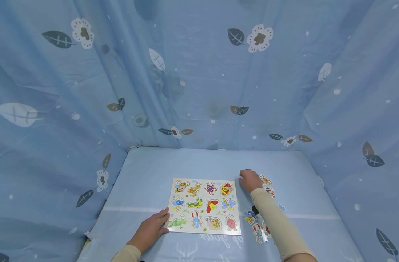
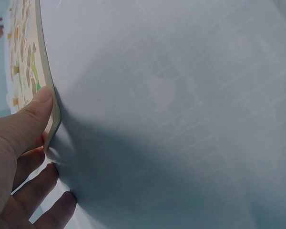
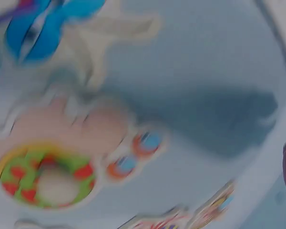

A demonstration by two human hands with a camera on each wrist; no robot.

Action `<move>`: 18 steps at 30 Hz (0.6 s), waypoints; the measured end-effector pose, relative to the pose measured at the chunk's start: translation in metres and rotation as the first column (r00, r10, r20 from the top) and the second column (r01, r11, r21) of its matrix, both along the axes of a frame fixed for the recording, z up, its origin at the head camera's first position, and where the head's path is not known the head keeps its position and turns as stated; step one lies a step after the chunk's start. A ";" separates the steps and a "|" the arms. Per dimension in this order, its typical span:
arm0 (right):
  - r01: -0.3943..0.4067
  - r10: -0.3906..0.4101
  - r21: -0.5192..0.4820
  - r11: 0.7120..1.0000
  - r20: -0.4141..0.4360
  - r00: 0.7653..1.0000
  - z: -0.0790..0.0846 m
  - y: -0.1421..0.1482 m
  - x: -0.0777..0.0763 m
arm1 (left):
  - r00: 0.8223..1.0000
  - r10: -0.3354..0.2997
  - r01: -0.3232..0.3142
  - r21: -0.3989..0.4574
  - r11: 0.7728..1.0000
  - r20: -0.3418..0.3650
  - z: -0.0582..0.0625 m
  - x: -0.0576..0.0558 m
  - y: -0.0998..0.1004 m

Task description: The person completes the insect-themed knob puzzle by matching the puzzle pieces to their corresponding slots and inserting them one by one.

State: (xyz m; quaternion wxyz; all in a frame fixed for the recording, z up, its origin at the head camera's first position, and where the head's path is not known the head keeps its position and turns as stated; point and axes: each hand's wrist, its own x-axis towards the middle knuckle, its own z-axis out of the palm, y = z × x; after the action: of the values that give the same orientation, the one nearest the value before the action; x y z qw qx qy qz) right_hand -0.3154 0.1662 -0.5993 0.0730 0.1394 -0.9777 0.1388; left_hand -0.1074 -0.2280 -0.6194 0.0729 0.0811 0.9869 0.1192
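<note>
Puzzle board (image 1: 204, 206) flat on the table (image 1: 147, 163). I judge much remains: loose bug pieces (image 1: 257, 231) lie off it, two to four o'clock; filled slots, cannot tell. Long axis nine-to-three, top toward twelve. Left hand (image 1: 150, 227) grips its eight-o'clock corner; right hand (image 1: 250, 181), at two, contents hidden from me.

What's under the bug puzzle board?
The puzzle board lies on a pale blue cloth, with white lettering showing by the board's near edge. Anything else beneath is hidden.
</note>
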 end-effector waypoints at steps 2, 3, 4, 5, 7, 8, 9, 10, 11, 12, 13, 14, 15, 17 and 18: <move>0.048 -0.048 0.013 0.999 -0.020 0.999 -0.002 0.017 -0.002 | 1.000 -0.014 0.014 -0.002 1.000 -0.015 0.000 0.001 -0.001; 0.073 -0.072 0.024 0.997 -0.029 0.997 -0.004 0.025 -0.003 | 0.999 -0.022 0.022 -0.002 1.000 -0.023 -0.001 0.002 -0.002; 0.097 -0.095 0.036 0.995 -0.037 0.995 -0.005 0.033 -0.003 | 0.999 -0.027 0.027 0.000 1.000 -0.028 -0.001 0.002 -0.003; 0.117 -0.115 0.050 0.992 -0.042 0.992 -0.006 0.040 -0.003 | 0.999 -0.027 0.027 0.004 1.000 -0.029 -0.001 0.003 -0.003; 0.154 -0.151 0.071 0.986 -0.048 0.987 -0.008 0.052 -0.001 | 0.999 -0.024 0.024 0.011 1.000 -0.027 -0.002 0.004 -0.004; 0.169 -0.165 0.081 0.982 -0.049 0.985 -0.009 0.057 0.000 | 0.999 -0.023 0.023 0.014 1.000 -0.027 -0.002 0.004 -0.004; 0.181 -0.178 0.090 0.979 -0.045 0.983 -0.010 0.061 0.000 | 1.000 -0.018 0.019 0.015 1.000 -0.023 -0.002 0.003 -0.004; 0.194 -0.191 0.095 0.976 -0.041 0.981 -0.011 0.065 0.001 | 1.000 -0.014 0.014 0.015 1.000 -0.020 -0.002 0.003 -0.004; 0.203 -0.201 0.098 0.974 -0.037 0.979 -0.012 0.068 0.002 | 1.000 -0.012 0.012 0.015 1.000 -0.019 -0.002 0.003 -0.004; 0.211 -0.208 0.097 0.973 -0.034 0.977 -0.013 0.070 0.003 | 1.000 -0.016 0.017 0.015 1.000 -0.021 -0.002 0.003 -0.004; 0.214 -0.213 0.096 0.972 -0.030 0.977 -0.014 0.072 0.003 | 1.000 -0.018 0.019 0.014 1.000 -0.023 -0.002 0.003 -0.004; 0.215 -0.214 0.094 0.972 -0.029 0.977 -0.014 0.073 0.004 | 0.999 -0.022 0.022 0.013 1.000 -0.026 -0.002 0.002 -0.004; 0.215 -0.213 0.093 0.972 -0.029 0.977 -0.015 0.074 0.004 | 0.999 -0.021 0.022 0.018 1.000 -0.028 -0.003 0.002 -0.004; 0.213 -0.211 0.082 0.974 -0.033 0.977 -0.016 0.074 0.005 | 0.999 -0.029 0.030 0.019 0.999 -0.035 -0.003 0.002 -0.004; 0.211 -0.209 0.073 0.975 -0.036 0.977 -0.017 0.074 0.005 | 0.999 -0.033 0.034 0.015 0.999 -0.038 -0.003 0.002 -0.004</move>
State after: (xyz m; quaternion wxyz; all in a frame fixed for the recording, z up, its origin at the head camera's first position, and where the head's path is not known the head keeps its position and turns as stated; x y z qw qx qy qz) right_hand -0.3108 0.2398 -0.6161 0.0957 0.0401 -0.9904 0.0909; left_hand -0.1057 -0.2323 -0.6221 0.0554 0.1003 0.9856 0.1244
